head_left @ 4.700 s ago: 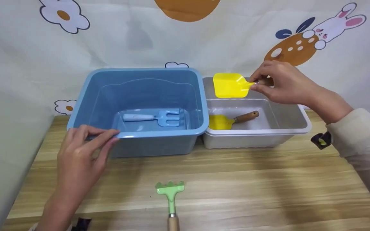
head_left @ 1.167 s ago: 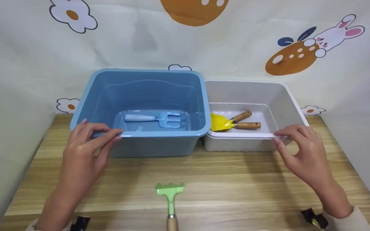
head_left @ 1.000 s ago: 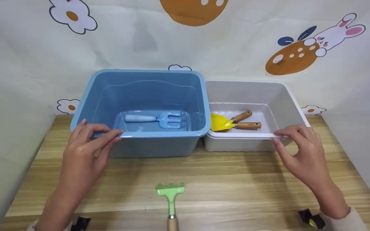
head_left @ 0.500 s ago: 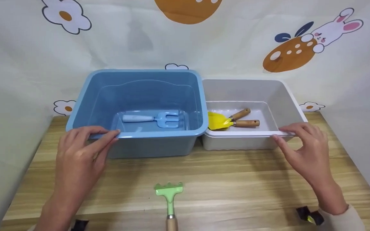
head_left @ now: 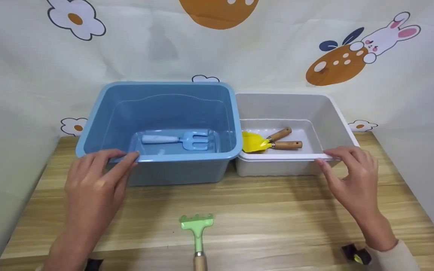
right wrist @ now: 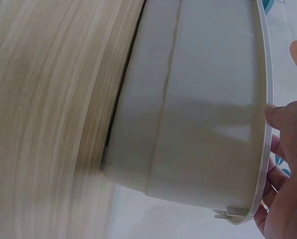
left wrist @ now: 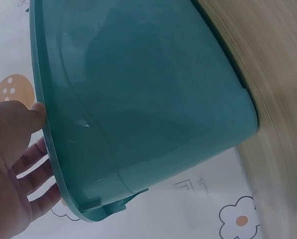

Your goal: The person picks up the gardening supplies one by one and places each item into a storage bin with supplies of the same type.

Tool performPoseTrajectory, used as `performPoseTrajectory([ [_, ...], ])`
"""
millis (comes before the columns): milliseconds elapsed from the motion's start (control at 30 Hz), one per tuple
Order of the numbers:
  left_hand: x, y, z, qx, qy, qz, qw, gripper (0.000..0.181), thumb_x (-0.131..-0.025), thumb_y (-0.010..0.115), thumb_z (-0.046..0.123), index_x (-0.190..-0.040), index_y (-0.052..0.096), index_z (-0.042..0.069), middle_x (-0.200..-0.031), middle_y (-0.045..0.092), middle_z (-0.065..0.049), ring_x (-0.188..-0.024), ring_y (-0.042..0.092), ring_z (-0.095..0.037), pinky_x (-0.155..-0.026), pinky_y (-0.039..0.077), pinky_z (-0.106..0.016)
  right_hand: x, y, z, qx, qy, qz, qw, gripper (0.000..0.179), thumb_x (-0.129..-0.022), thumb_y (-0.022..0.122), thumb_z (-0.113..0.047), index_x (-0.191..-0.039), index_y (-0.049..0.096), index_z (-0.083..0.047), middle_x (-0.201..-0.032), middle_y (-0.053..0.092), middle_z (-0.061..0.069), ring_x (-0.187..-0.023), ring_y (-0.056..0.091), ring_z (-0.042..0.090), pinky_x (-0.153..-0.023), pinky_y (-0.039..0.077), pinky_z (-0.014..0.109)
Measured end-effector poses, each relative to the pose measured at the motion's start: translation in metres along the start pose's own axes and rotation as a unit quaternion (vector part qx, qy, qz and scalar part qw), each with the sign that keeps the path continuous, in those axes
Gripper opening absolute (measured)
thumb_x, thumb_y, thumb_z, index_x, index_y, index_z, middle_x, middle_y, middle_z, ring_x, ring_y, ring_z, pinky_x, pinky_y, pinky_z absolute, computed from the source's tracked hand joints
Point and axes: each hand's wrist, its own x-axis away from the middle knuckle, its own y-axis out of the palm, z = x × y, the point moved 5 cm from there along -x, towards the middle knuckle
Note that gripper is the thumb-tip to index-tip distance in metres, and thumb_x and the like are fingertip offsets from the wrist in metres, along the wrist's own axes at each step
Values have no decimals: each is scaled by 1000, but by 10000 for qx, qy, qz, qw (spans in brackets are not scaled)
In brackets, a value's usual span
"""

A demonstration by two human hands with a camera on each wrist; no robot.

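Observation:
My left hand (head_left: 94, 184) pinches the front rim of a blue plastic bin (head_left: 179, 171), thumb outside and fingers over the edge. Inside that bin lies a light blue hand fork (head_left: 196, 140), its tines to the right. On the right, my right hand (head_left: 356, 177) holds the front rim of a pale grey bin (head_left: 277, 168) near its right corner. Two yellow hand shovels (head_left: 254, 143) with wooden handles rest in it, one partly over the other. The left wrist view shows the thumb (left wrist: 37, 115) on the blue rim; the right wrist view shows the other thumb (right wrist: 275, 117) likewise.
A green hand rake (head_left: 197, 225) with a wooden handle lies on the wooden table (head_left: 269, 226) in front of the bins, its handle cut off by the lower frame edge. A printed cloth (head_left: 277, 45) stands behind the bins, which sit side by side.
My right hand has let go of a yellow shovel, which now lies in the grey bin, and has come down to its front rim. The left hand stays on the blue rim.

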Motion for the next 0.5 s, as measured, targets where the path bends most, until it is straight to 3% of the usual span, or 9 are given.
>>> performPoseTrajectory([
  [300,1,3,0,-34,-32,-387,9992,37,-88,76,33,-120,72,13,-115,65,-16,-111,58,-38,-97,45,-57,0,0,-1,94,-3,-72,9999,26,-76,87,-13,-98,76,-6,-96,69,15,-93,55,31,-87,29,28],
  [500,2,2,10,99,48,-218,9997,46,-87,75,25,-130,66,13,-123,62,-16,-117,54,-38,-102,39,-55,0,0,1,13,71,-91,9999,25,-76,88,-12,-97,76,-7,-95,69,14,-92,54,28,-86,28,28],
])
